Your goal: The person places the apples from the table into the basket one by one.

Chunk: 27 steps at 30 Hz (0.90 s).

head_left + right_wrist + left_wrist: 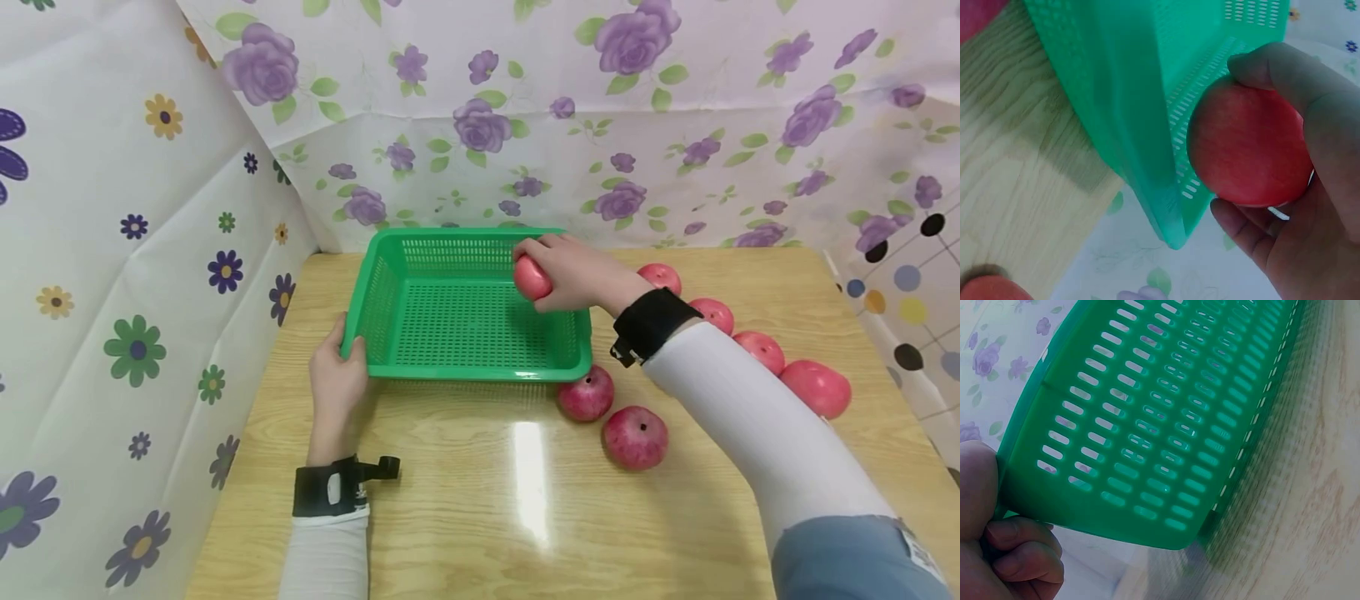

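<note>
While your left hand grips the near left part of the rim of a green, rectangular, perforated plastic basket, its thumb above and its fingers curled in beneath, your right hand is at the basket's far right part. The fingers there are wrapped round a smooth, red, round fruit, with the thumb on 1 side of it and fingertips on the other, and the right wrist view shows it beside the basket's end wall, near the rim. That fruit is over the basket's right half, within the outline of the rim as seen from your head. Just outside the near right corner are 2 dark pink, streaked, round fruits, 1 partly covered by the rim and the other slightly nearer to you. Beyond your right forearm, at least 4 more red, round fruits form a slanting row on the light, wood-grained bench; your arm partly hides some of them. You wear a black wrist strap on each arm, over white sleeves. Behind the bench hangs a white sheet with purple roses, and to your left a white sheet with multicoloured flowers.
</note>
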Tool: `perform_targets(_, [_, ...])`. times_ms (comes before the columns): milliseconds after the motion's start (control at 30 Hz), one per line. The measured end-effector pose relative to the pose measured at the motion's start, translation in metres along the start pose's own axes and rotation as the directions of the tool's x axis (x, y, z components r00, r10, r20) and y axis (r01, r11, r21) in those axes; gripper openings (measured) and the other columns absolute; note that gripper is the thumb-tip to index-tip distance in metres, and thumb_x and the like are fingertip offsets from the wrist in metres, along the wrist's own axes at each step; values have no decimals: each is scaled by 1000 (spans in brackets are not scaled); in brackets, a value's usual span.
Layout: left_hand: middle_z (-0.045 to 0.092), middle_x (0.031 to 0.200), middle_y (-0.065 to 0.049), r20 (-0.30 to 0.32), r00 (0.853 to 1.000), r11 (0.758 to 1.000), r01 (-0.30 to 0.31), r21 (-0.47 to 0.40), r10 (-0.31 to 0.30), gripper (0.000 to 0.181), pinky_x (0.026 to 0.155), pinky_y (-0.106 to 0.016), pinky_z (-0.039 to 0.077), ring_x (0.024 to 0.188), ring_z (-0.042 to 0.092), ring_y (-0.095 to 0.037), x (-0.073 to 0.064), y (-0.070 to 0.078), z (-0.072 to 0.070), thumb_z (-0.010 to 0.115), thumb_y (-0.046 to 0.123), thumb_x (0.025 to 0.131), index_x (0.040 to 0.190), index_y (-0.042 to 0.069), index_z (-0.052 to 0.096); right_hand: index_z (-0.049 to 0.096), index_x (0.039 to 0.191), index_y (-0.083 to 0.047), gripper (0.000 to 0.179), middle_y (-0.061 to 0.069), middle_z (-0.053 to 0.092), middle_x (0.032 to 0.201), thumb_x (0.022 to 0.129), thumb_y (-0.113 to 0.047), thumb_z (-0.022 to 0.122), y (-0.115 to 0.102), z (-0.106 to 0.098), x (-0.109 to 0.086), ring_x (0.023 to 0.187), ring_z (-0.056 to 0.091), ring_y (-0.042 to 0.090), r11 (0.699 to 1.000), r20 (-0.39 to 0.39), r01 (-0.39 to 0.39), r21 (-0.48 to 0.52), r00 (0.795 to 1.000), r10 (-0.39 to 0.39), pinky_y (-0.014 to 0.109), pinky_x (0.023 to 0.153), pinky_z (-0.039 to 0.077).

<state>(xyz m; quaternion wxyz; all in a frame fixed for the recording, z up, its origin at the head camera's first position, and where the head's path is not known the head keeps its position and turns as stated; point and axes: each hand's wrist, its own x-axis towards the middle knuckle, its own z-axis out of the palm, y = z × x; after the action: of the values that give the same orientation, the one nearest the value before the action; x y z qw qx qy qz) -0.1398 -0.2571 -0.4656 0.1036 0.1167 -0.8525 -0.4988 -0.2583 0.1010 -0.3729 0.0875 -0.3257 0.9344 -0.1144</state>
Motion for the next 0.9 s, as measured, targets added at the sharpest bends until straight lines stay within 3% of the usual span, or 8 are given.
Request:
perform_targets(367, [38, 152, -18, -9, 1000, 1000, -23, 8, 23, 53, 111, -43, 39, 133, 40, -24, 2, 2, 0, 50, 13, 101, 151, 3, 35, 42, 143, -22, 75, 11, 43, 136, 76, -30, 76, 7, 4, 17, 118, 42, 31, 997, 132, -14, -70, 991, 24, 48, 85, 53])
perform_targets(667, [36, 154, -16, -4, 1000, 1000, -7, 20, 7, 54, 111, -43, 40, 134, 39, -25, 1, 3, -2, 48, 14, 102, 152, 5, 32, 43, 138, -30, 69, 7, 43, 132, 78, -29, 77, 13, 12, 25, 111, 44, 26, 996, 166, 13, -91, 986, 2, 45, 82, 53])
perform_targets(900, [37, 153, -16, -9, 1000, 1000, -20, 12, 20, 54, 109, -42, 42, 132, 42, -25, 0, 0, 0, 50, 11, 101, 152, 4, 33, 45, 138, -30, 69, 7, 45, 132, 77, -31, 79, 17, 24, 28, 111, 46, 24, 995, 150, 26, -95, 989, -12, 45, 84, 54])
